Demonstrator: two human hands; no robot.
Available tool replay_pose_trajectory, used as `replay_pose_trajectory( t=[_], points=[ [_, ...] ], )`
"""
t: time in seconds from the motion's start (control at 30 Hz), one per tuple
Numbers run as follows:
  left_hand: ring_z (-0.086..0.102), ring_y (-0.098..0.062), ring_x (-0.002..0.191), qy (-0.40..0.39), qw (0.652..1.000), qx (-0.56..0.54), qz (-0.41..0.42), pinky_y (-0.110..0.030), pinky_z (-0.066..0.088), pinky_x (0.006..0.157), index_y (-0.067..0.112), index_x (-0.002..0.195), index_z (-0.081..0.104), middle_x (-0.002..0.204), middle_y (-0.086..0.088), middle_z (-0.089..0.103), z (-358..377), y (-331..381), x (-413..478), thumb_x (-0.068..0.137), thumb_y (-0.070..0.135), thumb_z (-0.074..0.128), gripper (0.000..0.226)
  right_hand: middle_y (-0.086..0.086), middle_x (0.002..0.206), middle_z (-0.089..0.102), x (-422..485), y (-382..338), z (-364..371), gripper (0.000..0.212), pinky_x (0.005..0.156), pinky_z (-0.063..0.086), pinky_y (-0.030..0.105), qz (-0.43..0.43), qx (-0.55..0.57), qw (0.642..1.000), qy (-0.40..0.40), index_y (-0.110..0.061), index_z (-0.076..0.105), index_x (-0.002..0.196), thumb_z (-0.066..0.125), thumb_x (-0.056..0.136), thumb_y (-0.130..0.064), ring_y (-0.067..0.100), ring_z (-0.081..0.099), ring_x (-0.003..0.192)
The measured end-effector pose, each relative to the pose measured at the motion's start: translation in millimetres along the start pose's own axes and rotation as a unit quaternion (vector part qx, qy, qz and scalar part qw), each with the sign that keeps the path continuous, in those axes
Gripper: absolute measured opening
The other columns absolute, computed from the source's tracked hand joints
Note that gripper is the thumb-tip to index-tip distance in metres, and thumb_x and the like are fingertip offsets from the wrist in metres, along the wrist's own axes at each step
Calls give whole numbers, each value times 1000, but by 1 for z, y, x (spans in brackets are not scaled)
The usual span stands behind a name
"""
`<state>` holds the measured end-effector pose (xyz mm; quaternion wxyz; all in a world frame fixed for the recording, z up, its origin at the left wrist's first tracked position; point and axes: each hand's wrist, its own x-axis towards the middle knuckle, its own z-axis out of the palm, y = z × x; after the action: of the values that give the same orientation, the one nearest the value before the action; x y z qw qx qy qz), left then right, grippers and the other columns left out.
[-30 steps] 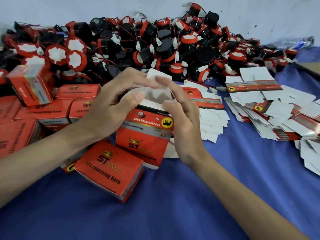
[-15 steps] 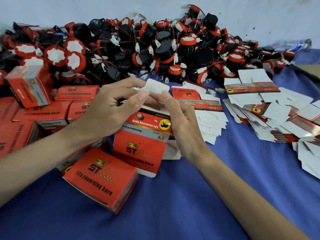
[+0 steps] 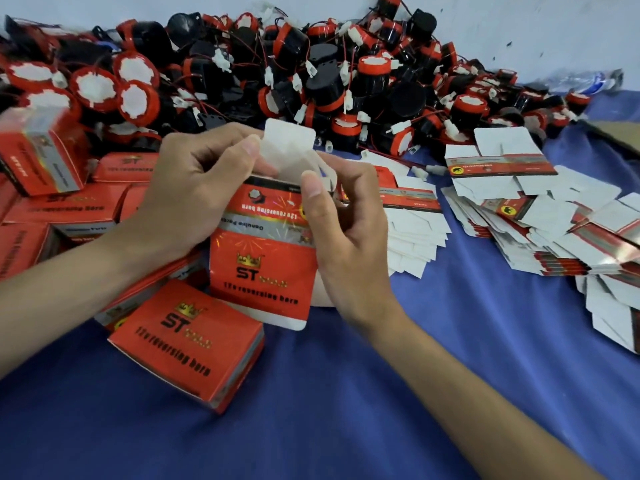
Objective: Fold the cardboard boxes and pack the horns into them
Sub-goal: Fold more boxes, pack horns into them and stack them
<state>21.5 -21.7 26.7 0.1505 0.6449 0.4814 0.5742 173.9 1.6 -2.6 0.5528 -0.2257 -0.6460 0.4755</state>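
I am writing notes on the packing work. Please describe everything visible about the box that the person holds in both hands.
The held box is printed cardboard, red with a silver band, a gold crown logo and black lettering. It stands roughly upright above the blue cloth, partly formed. Its white top flap sticks up, unclosed, and a white flap shows at the bottom. The left hand grips its upper left, the right hand its upper right. Whether a horn is inside cannot be seen.

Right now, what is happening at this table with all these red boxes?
A person is folding a red cardboard box. The left hand and the right hand both grip its upper end, where a white flap stands open. Folded boxes lie at the left, flat blanks at the right, and a pile of horns waits behind on the blue cloth.
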Motion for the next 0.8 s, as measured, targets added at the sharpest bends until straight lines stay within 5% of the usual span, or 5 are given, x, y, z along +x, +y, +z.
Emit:
replay_pose_trajectory(
  t=[0.27, 0.43, 0.57, 0.7, 0.8],
  points=[
    [65, -21, 80, -34, 998, 47, 20, -36, 51, 68, 5, 87, 68, 89, -8, 67, -1, 0, 2, 96, 24, 39, 35, -8, 88, 55, 7, 2, -2, 24, 71, 44, 34, -10, -20, 1000, 1, -19, 59, 96, 51, 88, -40, 7, 53, 80],
    [60, 0, 79, -26, 996, 71, 55, -13, 44, 68, 28, 87, 52, 89, 21, 65, 0, 1, 3, 96, 23, 38, 17, -15, 95, 58, 4, 3, -1, 24, 65, 55, 36, 8, 16, 1000, -6, -29, 50, 110, 52, 88, -40, 6, 60, 78],
    [55, -46, 70, -32, 998, 32, 38, -50, 45, 59, 27, 97, 44, 79, -26, 59, 3, 1, 4, 94, 28, 44, 4, 7, 96, 61, 7, 6, -4, 22, 71, 53, 50, -26, -17, 999, -6, -17, 57, 105, 48, 93, -34, 24, 63, 86],
    [65, -13, 76, -56, 997, 54, -6, -23, 49, 65, 25, 82, 59, 85, 1, 68, 4, 1, 6, 91, 35, 49, 17, 8, 89, 61, 7, 14, -7, 27, 72, 48, 33, -55, -73, 996, 19, -1, 60, 91, 46, 94, -24, 20, 58, 82],
    [63, -19, 71, -68, 996, 61, -3, -26, 47, 64, 14, 70, 65, 75, -4, 65, 3, -1, 7, 90, 34, 53, 30, 10, 91, 63, 5, 19, -5, 29, 73, 45, 24, -67, -92, 993, 27, 4, 63, 86, 46, 94, -19, 15, 59, 83]
  ],
)
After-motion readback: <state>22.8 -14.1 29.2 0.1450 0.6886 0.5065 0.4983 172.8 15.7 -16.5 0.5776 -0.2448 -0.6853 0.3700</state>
